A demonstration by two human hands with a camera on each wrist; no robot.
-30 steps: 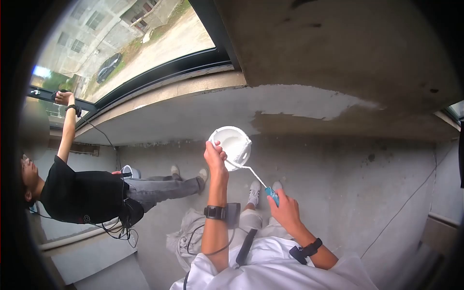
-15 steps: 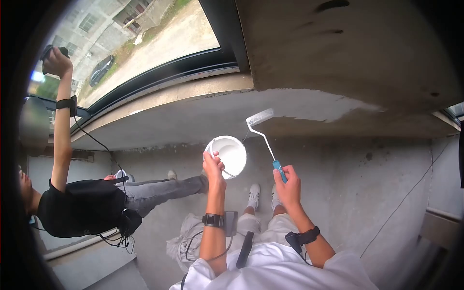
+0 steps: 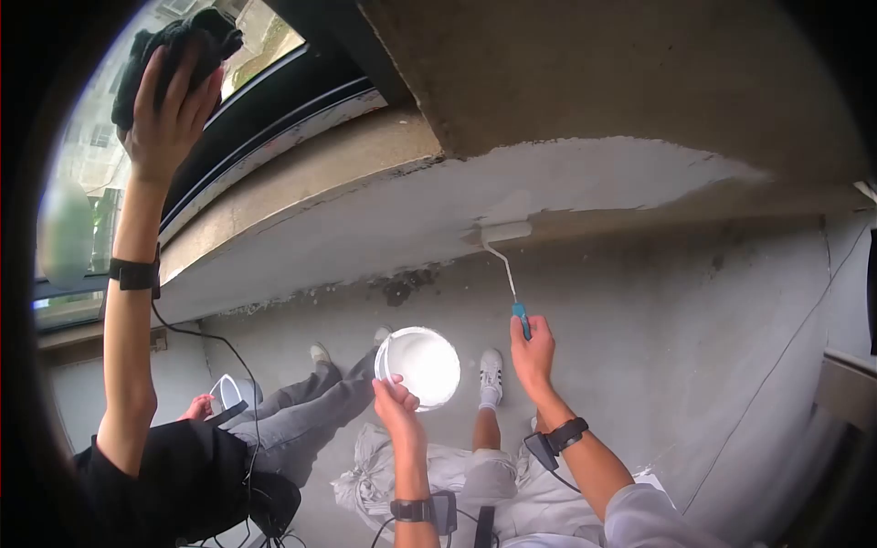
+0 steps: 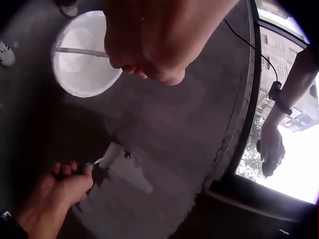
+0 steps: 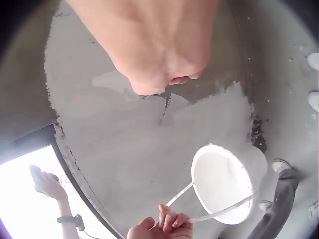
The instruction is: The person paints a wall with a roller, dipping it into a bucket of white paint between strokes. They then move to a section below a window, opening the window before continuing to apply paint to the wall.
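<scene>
My left hand (image 3: pixel 399 408) grips the thin handle of a white bucket (image 3: pixel 435 365) with white paint inside, held low in front of me. My right hand (image 3: pixel 533 354) holds the blue grip (image 3: pixel 521 321) of a paint roller. The white roller head (image 3: pixel 506 231) lies against the wall below the sill, at the lower edge of a pale painted patch (image 3: pixel 585 183). In the left wrist view the roller head (image 4: pixel 113 155) touches the wall beside wet white paint; in the right wrist view my right hand (image 5: pixel 164 64) hides the roller.
At the left, a person in a black shirt (image 3: pixel 174 484) presses a dark cloth (image 3: pixel 174 59) to the window pane and holds another bucket (image 3: pixel 239 391). The concrete sill (image 3: pixel 311 173) runs above the wall. A thin cable (image 3: pixel 776 361) hangs at the right.
The roller has come out of the bucket and up onto the wall. My left hand and the bucket have moved lower. The other person's raised hand has come closer in view.
</scene>
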